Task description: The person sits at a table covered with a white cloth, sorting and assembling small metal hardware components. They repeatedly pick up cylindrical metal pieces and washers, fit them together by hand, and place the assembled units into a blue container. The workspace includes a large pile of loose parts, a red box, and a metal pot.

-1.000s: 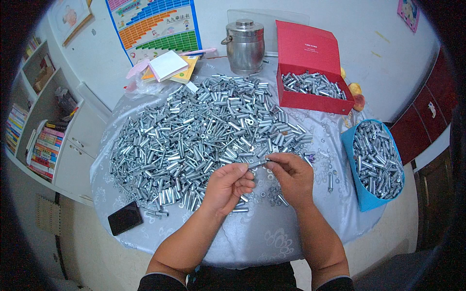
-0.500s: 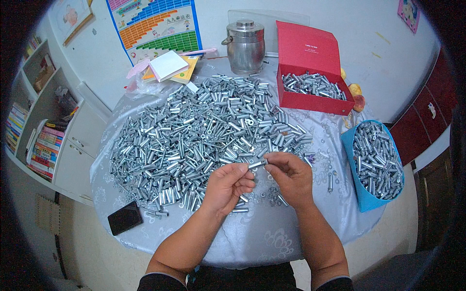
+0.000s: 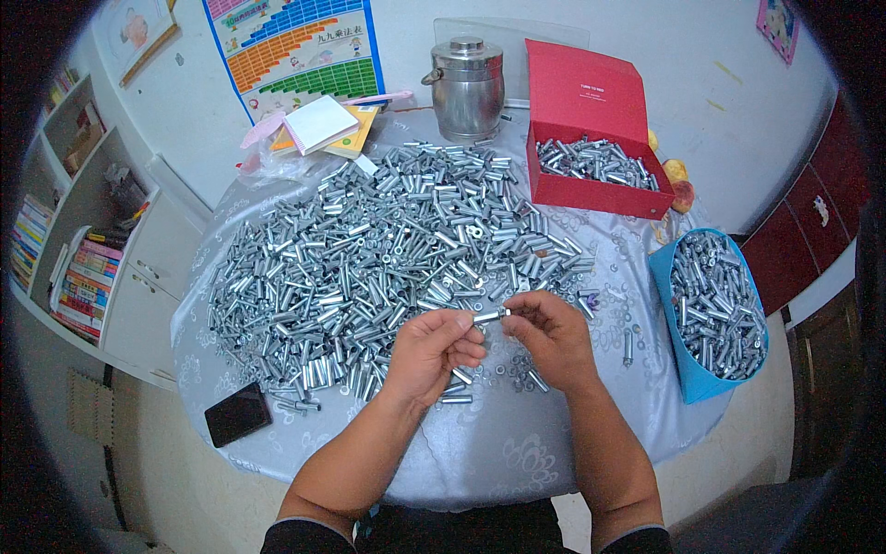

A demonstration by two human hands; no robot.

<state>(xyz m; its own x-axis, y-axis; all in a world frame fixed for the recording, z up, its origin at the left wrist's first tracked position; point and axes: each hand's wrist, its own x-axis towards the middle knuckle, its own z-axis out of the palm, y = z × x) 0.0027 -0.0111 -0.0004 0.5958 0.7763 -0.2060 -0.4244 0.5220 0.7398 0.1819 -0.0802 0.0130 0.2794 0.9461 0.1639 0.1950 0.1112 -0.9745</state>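
Between my two hands, a shiny sleeve anchor (image 3: pixel 486 318) is held nearly level, just above the near edge of a large heap of metal sleeves, bolts, washers and nuts (image 3: pixel 388 249). My left hand (image 3: pixel 437 349) pinches its left end between thumb and forefinger, the other fingers curled under. At the other end, where a nut or bolt head shows, my right hand (image 3: pixel 551 334) has its thumb and forefinger closed around the tip. The right fingertips partly cover that end.
A blue bin (image 3: pixel 666 286) at right and an open red box (image 3: pixel 591 197) at back right hold similar anchors. A steel canister (image 3: pixel 468 92) stands behind the heap, near notebooks (image 3: pixel 320 124). A black phone (image 3: pixel 238 415) lies front left on the silvery tablecloth (image 3: pixel 498 452).
The nut end of the sleeve anchor shows more plainly now, as my right fingers have shifted slightly around it. My left hand has hardly moved.
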